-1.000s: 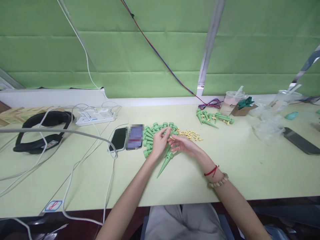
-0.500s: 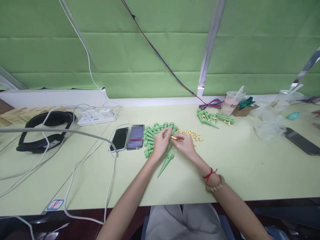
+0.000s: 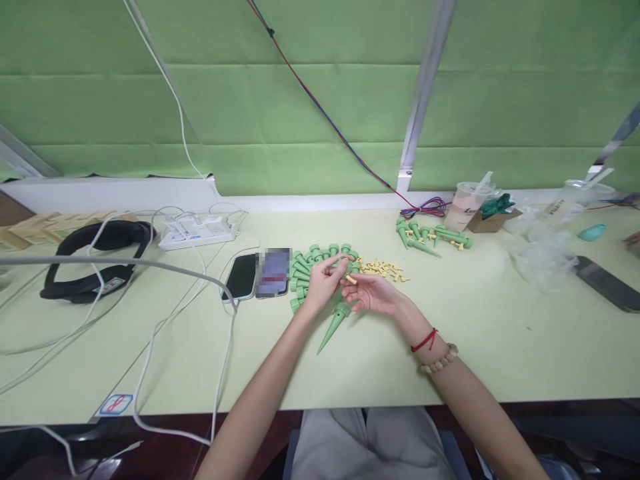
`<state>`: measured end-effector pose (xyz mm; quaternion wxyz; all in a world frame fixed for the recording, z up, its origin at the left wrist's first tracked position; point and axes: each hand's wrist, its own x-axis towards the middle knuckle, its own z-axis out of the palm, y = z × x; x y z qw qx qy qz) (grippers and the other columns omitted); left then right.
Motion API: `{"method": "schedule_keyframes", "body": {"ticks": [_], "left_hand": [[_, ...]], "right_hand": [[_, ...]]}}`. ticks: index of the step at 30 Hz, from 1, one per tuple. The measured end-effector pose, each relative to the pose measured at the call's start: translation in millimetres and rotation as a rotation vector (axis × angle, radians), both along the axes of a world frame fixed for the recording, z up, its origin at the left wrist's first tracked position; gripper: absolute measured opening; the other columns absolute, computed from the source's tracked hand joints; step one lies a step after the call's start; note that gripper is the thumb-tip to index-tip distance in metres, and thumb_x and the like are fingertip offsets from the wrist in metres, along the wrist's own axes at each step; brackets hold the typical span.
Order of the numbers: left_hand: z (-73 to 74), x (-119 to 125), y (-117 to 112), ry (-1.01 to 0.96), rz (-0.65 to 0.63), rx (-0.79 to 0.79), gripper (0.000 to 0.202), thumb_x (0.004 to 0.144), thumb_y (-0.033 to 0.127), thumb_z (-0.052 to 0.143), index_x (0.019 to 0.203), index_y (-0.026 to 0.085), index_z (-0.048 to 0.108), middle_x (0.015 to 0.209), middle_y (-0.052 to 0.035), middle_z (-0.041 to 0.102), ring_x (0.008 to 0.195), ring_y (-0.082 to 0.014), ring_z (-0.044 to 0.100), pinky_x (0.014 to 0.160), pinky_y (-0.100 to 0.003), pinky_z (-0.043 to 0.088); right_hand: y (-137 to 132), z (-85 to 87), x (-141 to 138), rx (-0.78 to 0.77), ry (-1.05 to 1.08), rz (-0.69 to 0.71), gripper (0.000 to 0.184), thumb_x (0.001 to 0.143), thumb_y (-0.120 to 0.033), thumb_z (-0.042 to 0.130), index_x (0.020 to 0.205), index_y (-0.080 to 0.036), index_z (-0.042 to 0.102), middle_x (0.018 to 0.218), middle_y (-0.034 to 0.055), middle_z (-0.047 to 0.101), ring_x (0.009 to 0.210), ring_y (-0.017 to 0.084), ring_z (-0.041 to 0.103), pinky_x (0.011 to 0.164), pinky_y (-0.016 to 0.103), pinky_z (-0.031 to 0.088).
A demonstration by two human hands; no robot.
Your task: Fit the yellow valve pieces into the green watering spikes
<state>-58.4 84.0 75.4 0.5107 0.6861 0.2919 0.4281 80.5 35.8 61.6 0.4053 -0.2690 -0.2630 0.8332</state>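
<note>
My left hand [image 3: 324, 285] is closed, its thumb and forefinger pinched on a green watering spike [image 3: 353, 266] that the fingers largely cover. Close against it, my right hand [image 3: 374, 293] is turned partly palm up and pinches a small yellow valve [image 3: 351, 280]. One green spike [image 3: 332, 329] lies just below the hands, its point toward me. More green spikes [image 3: 300, 268] are fanned out behind and left of my left hand. Behind my right hand is a loose heap of yellow valves [image 3: 384, 268].
Two phones [image 3: 241, 277] lie left of the spikes, beside white cables and a black headset [image 3: 95, 260]. At the back right sit green spikes with yellow valves [image 3: 433, 237], a drink cup [image 3: 465, 207] and a small box [image 3: 493, 220]. Another person's hand [image 3: 634, 241] shows at the right edge.
My right hand has rolled palm upward and its lower fingers have opened out, with the yellow valve still pinched. My left hand stays nearly in place. The view has shifted slightly.
</note>
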Motion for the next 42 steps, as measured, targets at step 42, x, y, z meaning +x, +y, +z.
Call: {"method": "schedule_keyframes", "body": {"ticks": [42], "left_hand": [[-6.9,-2,10,0.192,0.056,0.030,0.042,0.073,0.046,0.059,0.094,0.012,0.070,0.046,0.0025,0.052,0.039,-0.0056,0.032,0.038,-0.019,0.027]], "right_hand": [[3,1.1,-16,0.137,-0.420,-0.242,0.011,0.073,-0.013,0.057,0.068,-0.011,0.067,0.067,0.0047,0.067,0.054,0.009,0.059,0.059,0.025,0.056]]}}
